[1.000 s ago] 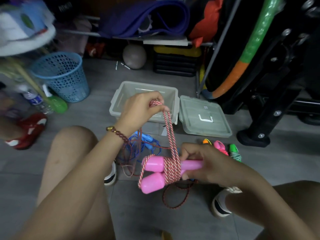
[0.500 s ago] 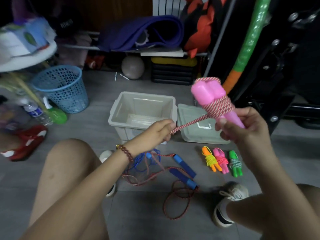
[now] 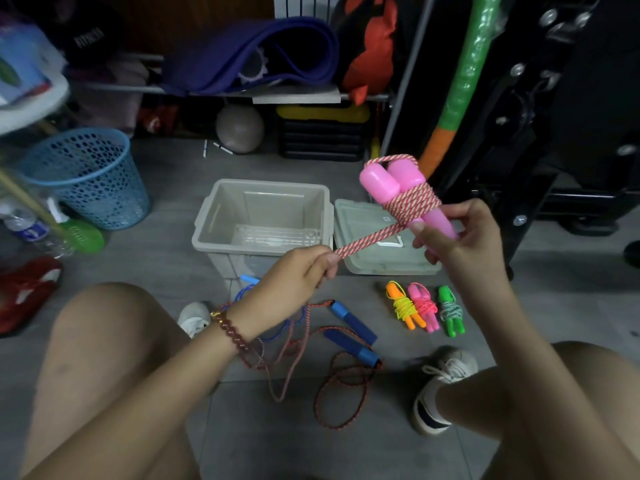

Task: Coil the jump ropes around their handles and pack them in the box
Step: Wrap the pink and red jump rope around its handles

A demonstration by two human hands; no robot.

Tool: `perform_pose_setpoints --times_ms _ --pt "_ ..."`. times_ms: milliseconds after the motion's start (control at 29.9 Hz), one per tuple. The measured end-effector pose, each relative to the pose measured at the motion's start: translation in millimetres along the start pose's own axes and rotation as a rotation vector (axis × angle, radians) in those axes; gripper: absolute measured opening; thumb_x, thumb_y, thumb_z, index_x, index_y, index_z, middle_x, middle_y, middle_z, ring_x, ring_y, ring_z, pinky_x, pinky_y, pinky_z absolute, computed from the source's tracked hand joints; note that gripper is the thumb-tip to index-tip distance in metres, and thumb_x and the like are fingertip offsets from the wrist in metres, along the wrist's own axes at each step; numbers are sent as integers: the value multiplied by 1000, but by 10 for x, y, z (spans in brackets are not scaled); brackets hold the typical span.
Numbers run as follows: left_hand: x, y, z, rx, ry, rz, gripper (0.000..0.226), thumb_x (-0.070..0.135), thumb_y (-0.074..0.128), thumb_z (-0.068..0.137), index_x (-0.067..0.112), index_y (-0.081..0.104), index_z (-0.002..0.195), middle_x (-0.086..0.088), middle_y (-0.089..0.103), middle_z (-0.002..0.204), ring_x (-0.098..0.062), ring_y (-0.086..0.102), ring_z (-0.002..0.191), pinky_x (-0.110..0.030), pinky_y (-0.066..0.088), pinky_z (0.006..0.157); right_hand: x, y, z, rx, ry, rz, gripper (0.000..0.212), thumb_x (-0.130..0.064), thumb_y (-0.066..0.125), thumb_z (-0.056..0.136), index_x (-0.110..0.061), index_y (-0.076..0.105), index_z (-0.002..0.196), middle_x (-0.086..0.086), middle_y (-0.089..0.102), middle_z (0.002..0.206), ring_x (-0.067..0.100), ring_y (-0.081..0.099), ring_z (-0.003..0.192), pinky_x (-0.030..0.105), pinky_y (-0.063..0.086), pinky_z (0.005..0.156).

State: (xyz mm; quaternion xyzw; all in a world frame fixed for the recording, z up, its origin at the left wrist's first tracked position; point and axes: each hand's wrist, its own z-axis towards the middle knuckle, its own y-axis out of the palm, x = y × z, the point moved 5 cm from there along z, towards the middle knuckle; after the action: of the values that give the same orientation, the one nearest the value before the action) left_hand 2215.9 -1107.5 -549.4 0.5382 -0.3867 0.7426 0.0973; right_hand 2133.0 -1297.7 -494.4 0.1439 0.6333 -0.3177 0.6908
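Raised from knee height, the pink handles (image 3: 394,185) hung above the lid (image 3: 381,261), our right hand (image 3: 460,244) with its grip clamped on them, our left hand (image 3: 294,282) pinching the taut rope (image 3: 367,239). Slack, we judged, could unravel the coils short of the box (image 3: 207,216).

Your right hand (image 3: 453,244) covers the lower ends of the pink handles (image 3: 391,183), so you cannot tell how the two line up there. The striped rope (image 3: 367,240) disappears between the fingers of your left hand (image 3: 287,285), which hide its free end. Your left wrist hides part of the blue rope (image 3: 239,294) on the floor, and your left shoe (image 3: 194,318) sits mostly behind your knee. The red shoe (image 3: 27,289) is cut by the left edge. The blue-and-white object (image 3: 20,64) at top left is blurred. The label (image 3: 387,218) on the lid (image 3: 381,265) is too small to read.
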Motion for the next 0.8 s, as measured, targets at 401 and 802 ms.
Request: perform_pose_setpoints --times_ms 401,802 --pt "-12 20 -47 -27 -215 -211 36 18 34 101 15 41 65 12 41 44 -2 34 43 -23 30 50 191 20 55 -47 87 -88 35 -3 72 77 -24 45 83 11 57 98 17 52 67 23 45 51" --pt "388 -62 -149 117 29 -97 48 48 45 81 9 33 57 -9 26 54 -10 26 51 -30 22 52 139 340 -152 -71 -364 -456 18 -5 56 90 -1 43 102 13 47 101 17 47 83 30 39 67"
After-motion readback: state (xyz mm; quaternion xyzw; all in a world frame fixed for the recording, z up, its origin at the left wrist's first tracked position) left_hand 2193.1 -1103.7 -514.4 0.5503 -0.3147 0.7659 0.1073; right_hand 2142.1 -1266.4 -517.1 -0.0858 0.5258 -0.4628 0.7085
